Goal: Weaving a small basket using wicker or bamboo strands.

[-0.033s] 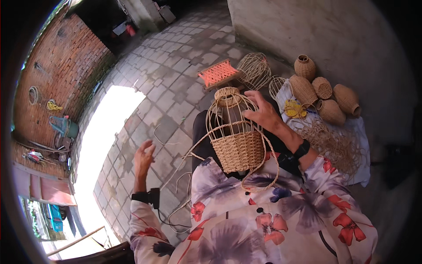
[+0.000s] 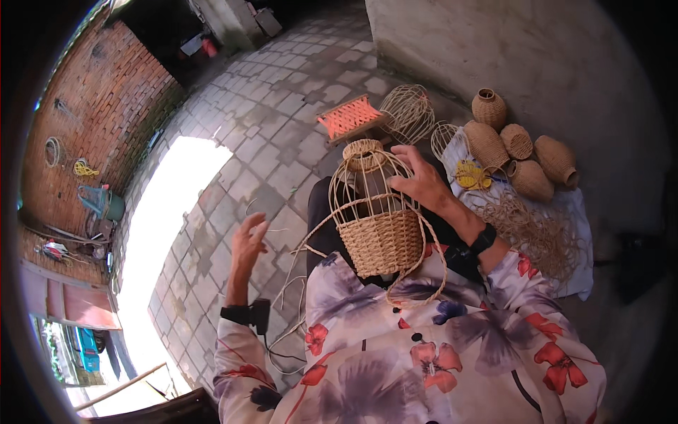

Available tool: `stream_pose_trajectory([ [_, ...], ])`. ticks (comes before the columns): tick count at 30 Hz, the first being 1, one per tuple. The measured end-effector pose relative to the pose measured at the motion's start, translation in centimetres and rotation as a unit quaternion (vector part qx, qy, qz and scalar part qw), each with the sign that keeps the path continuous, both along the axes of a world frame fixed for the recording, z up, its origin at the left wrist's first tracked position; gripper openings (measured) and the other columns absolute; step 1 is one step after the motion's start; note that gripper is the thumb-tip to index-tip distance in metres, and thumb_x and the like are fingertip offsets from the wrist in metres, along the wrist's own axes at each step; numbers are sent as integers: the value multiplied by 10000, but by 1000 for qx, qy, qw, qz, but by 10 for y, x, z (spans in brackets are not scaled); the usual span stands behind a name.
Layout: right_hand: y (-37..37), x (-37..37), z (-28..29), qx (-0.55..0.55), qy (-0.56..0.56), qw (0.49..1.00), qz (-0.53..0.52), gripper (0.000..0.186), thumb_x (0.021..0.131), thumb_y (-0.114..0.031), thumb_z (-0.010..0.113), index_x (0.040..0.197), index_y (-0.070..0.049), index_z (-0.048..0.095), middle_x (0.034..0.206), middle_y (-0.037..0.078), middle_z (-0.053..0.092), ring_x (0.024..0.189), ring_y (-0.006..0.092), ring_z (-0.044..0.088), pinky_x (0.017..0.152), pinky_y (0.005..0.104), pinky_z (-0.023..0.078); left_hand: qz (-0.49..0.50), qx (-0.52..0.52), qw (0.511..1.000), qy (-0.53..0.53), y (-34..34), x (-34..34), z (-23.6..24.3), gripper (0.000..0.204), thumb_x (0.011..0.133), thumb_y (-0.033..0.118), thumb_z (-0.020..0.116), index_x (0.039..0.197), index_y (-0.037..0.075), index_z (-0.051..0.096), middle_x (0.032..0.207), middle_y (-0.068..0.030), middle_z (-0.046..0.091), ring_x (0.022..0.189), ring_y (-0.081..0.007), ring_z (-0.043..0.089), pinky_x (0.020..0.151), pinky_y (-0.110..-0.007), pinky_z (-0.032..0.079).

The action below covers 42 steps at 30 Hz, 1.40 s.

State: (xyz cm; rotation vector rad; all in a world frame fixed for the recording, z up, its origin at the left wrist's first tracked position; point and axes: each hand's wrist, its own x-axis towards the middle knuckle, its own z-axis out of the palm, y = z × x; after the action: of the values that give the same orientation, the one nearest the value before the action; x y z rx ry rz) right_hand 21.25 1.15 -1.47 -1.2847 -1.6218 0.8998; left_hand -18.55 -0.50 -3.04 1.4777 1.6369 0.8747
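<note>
A half-woven basket (image 2: 380, 242) rests in my lap. Its lower part is closely woven, with bare ribs above running to a coiled ring at the far end. My right hand (image 2: 422, 182) grips the ribs on its right side, thumb and fingers round them; some fingertips are hidden behind the ribs. A twisted straw cord (image 2: 444, 265) circles the ribs above the weave and loops down over my shirt, while another strand trails off to the left. My left hand (image 2: 248, 244) is raised over the paving left of the basket, fingers apart, holding nothing.
An orange-strapped stool (image 2: 350, 119) stands beyond the basket. Beside it lies an open wicker frame (image 2: 408, 113). Several woven jars (image 2: 531, 180) and a heap of loose straw (image 2: 530, 233) sit on a white cloth (image 2: 585, 247) at right. Loose strands (image 2: 286, 290) lie on the paving.
My left hand has moved to the right and slightly down, closer to the basket. The right hand and the basket have hardly shifted.
</note>
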Motion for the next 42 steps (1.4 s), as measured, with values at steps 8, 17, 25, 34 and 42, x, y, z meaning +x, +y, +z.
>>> stream_pose_trajectory([
  [8,3,-4,-2,-32,28,999,29,667,782,-253,648,1351,-31,380,1319,252,491,1264,328,462,1034,396,366,-165,139,960,180,-18,48,11,219,905,198,575,833,3,645,762,-150,628,687,-296,609,640,-357,456],
  [17,4,4,3,-44,28,998,16,678,746,-293,683,1308,-25,413,1232,241,541,1184,346,509,992,401,394,125,55,887,441,-95,-258,-51,258,925,295,505,942,67,627,839,-134,631,817,-318,580,753,-439,438],
  [25,17,0,-9,-45,8,999,24,701,720,-388,684,1283,-43,450,1186,246,571,1139,384,537,961,408,415,99,17,953,287,-42,-160,-42,451,830,271,678,1243,104,601,1142,-167,661,818,-283,673,719,-343,533],
  [34,-17,-3,5,22,-49,994,-93,533,828,-296,667,1233,-3,483,1191,193,576,1107,287,569,912,397,461,-200,-42,979,22,-25,103,24,315,931,304,585,1056,25,662,878,-55,662,600,-95,530,546,-250,457],
  [42,-64,31,-10,72,-2,995,64,115,831,-19,517,919,-3,590,1020,131,599,822,242,629,722,346,495,-190,-42,981,6,-13,101,18,310,947,310,564,927,31,695,694,0,566,618,-84,520,544,-241,432],
])
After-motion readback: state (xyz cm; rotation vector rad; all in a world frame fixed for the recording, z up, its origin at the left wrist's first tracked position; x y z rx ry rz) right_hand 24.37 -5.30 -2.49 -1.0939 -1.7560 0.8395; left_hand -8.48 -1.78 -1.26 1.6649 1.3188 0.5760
